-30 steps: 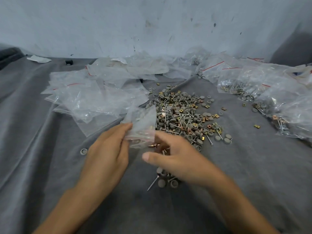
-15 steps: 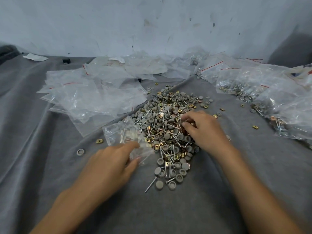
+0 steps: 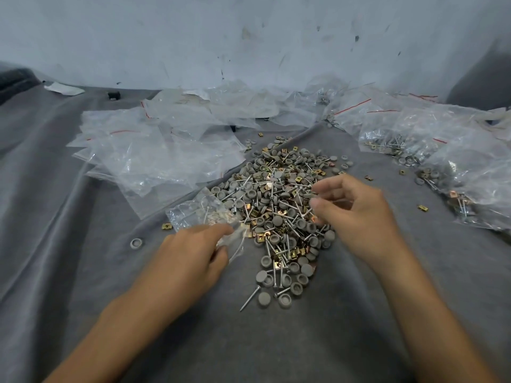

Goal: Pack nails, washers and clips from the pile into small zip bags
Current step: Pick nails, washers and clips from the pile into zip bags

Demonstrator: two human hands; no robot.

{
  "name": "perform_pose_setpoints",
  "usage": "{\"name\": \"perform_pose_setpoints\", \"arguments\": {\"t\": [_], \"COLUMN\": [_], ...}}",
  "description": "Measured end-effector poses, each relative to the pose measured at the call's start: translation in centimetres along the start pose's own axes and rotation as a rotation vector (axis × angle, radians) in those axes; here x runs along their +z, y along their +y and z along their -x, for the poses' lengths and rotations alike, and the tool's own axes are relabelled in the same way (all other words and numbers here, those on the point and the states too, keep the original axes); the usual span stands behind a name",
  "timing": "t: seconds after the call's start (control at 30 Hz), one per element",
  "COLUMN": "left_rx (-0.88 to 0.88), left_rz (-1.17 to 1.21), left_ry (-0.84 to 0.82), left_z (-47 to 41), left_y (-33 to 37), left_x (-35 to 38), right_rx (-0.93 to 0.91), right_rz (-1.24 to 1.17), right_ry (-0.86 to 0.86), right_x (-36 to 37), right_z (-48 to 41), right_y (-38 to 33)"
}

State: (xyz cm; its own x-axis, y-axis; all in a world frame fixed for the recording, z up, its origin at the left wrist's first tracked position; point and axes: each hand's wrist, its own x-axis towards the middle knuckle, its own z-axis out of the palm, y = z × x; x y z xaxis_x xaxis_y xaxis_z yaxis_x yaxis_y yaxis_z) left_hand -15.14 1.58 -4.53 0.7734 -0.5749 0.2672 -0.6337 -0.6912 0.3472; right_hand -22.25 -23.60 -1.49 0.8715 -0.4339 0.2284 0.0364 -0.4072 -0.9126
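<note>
Your left hand (image 3: 190, 261) pinches the near edge of a small clear plastic zip bag (image 3: 197, 214). The bag lies on the grey cloth (image 3: 83, 272), just left of the pile of grey round washers, silver nails and brass-coloured clips (image 3: 279, 214) at the cloth's middle. Your right hand (image 3: 356, 214) hovers over the pile's right side with its fingers curled; blur hides whether they hold a nail, so I cannot tell.

The bag is thin, limp and slippery, so take it at the stiffer zip mouth and hold that open (nail points could well pierce the film). The hardware is small, hard and loose: pinch nails by the shank and washers by the rim.

No writing can be read; the stack of empty clear bags (image 3: 154, 158) toward the far left edge shows only red lines.
</note>
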Motion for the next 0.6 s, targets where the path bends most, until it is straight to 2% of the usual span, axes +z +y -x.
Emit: {"name": "perform_pose_setpoints", "arguments": {"t": [0.07,0.17,0.33,0.53,0.6], "left_rx": [-0.030,-0.058,-0.060,-0.117,-0.122], "left_rz": [0.001,0.055,0.233,0.304,0.314], "left_ry": [-0.009,-0.023,-0.101,-0.058,-0.030], "left_z": [-0.1,-0.2,-0.1,-0.4,-0.4], "left_y": [-0.1,-0.1,0.7,0.0,-0.1], "left_x": [0.2,0.2,-0.2,-0.2,-0.3], "right_rx": [0.021,0.048,-0.034,-0.045,-0.089], "right_rz": [-0.201,-0.286,-0.002,-0.054,0.051], "right_ry": [-0.131,-0.287,-0.340,-0.304,-0.421], "right_x": [1.5,4.1,6.8,6.2,5.2], "right_z": [1.4,2.9,3.9,3.3,3.2], "right_y": [-1.0,-1.9,-1.1,-1.5,-1.5]}}
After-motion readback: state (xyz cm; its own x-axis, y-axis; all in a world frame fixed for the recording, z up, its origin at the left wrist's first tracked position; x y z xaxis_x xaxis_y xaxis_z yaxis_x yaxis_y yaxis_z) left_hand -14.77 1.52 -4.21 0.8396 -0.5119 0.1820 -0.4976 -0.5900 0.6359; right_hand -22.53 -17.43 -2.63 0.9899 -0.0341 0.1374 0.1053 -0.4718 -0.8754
